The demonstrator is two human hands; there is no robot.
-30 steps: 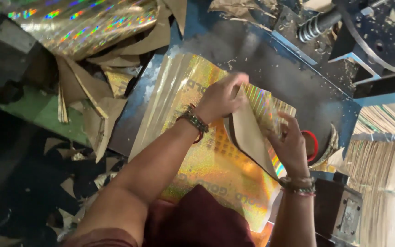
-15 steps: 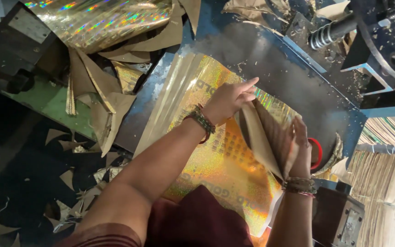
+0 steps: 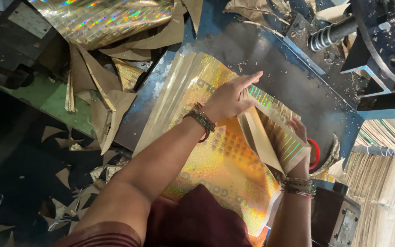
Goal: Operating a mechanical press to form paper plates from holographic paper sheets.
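A stack of shiny gold holographic sheets [image 3: 216,155] lies on a worn blue metal machine table [image 3: 293,77]. My left hand [image 3: 232,98] rests flat on the stack near its far edge, fingers together, pressing on the lifted bundle's top edge. My right hand [image 3: 300,137] is mostly hidden behind a bundle of sheets [image 3: 270,132] that it holds lifted and tilted up from the stack's right side; the brown backs of those sheets show. Both wrists wear bangles.
Brown and holographic paper offcuts [image 3: 101,91] pile at the table's left and litter the dark floor. A threaded screw and dark metal wheel [image 3: 380,32] rise at the upper right. Stacked paper [image 3: 380,192] and a red ring [image 3: 315,153] lie to the right.
The lifted bundle has tilted up further at the stack's right side. My left hand slid along its top edge toward the far side of the table.
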